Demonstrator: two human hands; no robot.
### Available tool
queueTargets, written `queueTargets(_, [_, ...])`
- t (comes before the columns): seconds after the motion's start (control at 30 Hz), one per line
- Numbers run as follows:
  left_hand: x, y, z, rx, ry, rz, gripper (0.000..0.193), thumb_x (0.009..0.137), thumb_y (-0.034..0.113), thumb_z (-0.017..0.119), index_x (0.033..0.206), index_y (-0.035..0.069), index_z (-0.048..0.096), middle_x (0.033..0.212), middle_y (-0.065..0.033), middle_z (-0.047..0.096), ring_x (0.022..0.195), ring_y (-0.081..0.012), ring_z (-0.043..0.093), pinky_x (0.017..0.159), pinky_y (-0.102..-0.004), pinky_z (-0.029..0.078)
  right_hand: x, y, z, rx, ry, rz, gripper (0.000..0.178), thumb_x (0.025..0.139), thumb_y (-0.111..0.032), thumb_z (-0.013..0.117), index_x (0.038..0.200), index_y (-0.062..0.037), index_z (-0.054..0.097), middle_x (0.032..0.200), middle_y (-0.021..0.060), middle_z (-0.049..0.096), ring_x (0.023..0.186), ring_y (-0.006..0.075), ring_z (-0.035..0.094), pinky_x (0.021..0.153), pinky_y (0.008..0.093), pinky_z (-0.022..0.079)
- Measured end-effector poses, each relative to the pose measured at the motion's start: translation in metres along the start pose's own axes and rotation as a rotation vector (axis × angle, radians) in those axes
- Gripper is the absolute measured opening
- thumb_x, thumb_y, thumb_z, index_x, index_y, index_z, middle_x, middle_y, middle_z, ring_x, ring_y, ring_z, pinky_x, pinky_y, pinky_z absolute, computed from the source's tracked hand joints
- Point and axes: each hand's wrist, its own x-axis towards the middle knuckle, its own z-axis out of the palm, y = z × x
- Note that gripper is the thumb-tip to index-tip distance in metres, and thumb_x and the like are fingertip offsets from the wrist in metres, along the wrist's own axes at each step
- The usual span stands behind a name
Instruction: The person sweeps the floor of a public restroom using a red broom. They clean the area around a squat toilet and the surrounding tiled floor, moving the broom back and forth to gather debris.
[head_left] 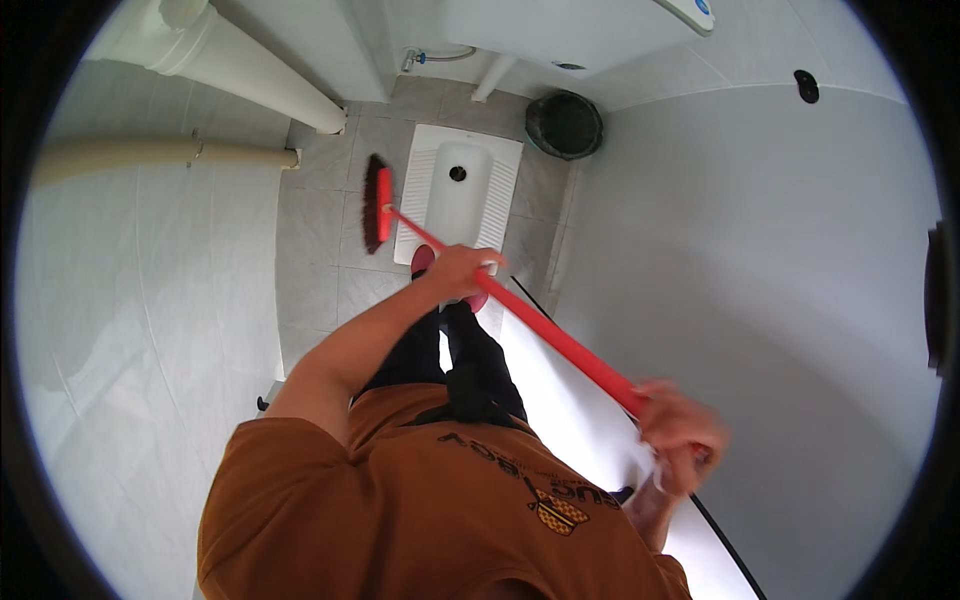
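Observation:
I hold a push broom (560,341) with a long red handle in both hands. My left hand (466,270) is wrapped round the lower part of the handle, above my feet. Higher up, near the handle's end, my right hand (684,428) is closed round it, slightly blurred. The handle slants down to the far left. Its red broom head with dark bristles (372,203) is at the grey tiled floor, just left of the white squat toilet (472,215).
A black-lined waste bin (566,148) stands in the far right corner. White pipes (250,80) and a beige pipe (240,153) run along the left wall. A grey partition (760,230) rises close on my right. A small valve with a hose (409,60) is at the back.

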Motion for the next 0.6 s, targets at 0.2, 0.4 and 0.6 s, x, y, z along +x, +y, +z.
queueTargets(0.2, [0.022, 0.073, 0.008, -0.066, 0.011, -0.043, 0.022, 0.084, 0.016, 0.065, 0.105, 0.019, 0.064, 0.066, -0.0098, 0.061, 0.064, -0.0329, 0.063, 0.058, -0.0426, 0.049, 0.012, -0.046, -0.043, 0.103, 0.032, -0.367, 0.013, 0.079, -0.001, 0.053, 0.068, -0.0082, 0.054, 0.047, 0.0020, 0.050, 0.039, 0.0165, 0.046, 0.072, 0.0452, 0.050])
queueTargets(0.4, [-0.117, -0.021, -0.005, 0.186, 0.231, -0.260, 0.018, 0.085, 0.019, 0.061, 0.103, 0.021, 0.062, 0.070, -0.0084, 0.066, 0.067, -0.0337, 0.066, 0.062, -0.0460, 0.054, 0.006, 0.028, 0.005, 0.186, -0.124, 0.151, 0.011, 0.086, 0.000, 0.052, 0.083, -0.0031, 0.062, 0.055, 0.0021, 0.051, 0.051, 0.0150, 0.049, 0.086, 0.0440, 0.046])
queueTargets(0.6, [-0.143, -0.078, 0.031, 0.166, 0.297, -0.176, 0.015, 0.085, 0.015, 0.062, 0.099, 0.018, 0.065, 0.066, -0.0074, 0.063, 0.063, -0.0277, 0.066, 0.056, -0.0396, 0.050, -0.007, 0.048, 0.039, 0.127, -0.344, 0.162, 0.019, 0.076, 0.010, 0.054, 0.082, 0.0008, 0.070, 0.073, 0.0094, 0.066, 0.067, 0.0222, 0.060, 0.089, 0.0464, 0.049])
